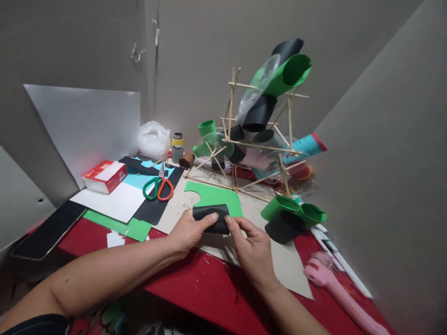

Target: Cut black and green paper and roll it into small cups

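Note:
A rolled black paper tube (212, 214) lies sideways between my two hands, above the grey cardboard sheet. My left hand (190, 231) is closed around its left end, with the thumb pressed on top. At the right edge of the tube, my right hand (251, 244) pinches the paper between thumb and fingers. Just behind the tube is a green paper sheet (226, 197) with a rounded piece cut out of it. To the right of my right hand, two green paper tubes (281, 207) lean on a black paper tube (284, 227).
Behind stands a wooden stick frame (258, 144) carrying green and black tubes. Scissors (159, 186) with green and orange handles lie at left, near a red box (104, 176) and a white sheet (115, 202). A pink glue gun (335, 284) rests at right on the red tablecloth (195, 288).

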